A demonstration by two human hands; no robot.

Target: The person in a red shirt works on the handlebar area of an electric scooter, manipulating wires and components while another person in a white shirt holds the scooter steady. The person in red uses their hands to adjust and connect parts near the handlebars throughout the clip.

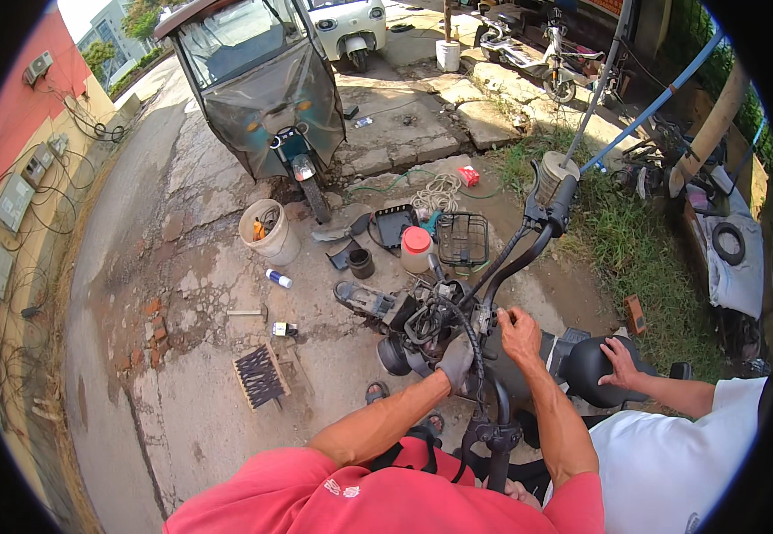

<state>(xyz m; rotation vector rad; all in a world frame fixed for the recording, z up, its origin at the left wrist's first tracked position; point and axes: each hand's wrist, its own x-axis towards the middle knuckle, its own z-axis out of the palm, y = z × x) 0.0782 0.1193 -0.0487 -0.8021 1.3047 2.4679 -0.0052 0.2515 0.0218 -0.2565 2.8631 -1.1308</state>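
A two-wheeler with its front stripped to bare wiring stands before me, its black handlebar (504,283) turned lengthwise. My left hand (455,360), in a grey glove, is closed at the steering stem beside the headlight (394,355); cables partly cover its fingers, and what they hold is hidden. Just past the stem, my bare right hand (520,335) has its fingers bent together at the middle of the handlebar; anything between them is too small to make out. Black cables (458,311) run from the bar into the open front.
At right, a co-worker in white rests a hand (620,363) on the black seat (587,372). Ahead lie a red-lidded jar (417,249), a wire basket (463,240) and a white bucket (271,233). A hammer (248,312) and a slatted rack (260,377) lie left. A covered three-wheeler (257,98) stands beyond.
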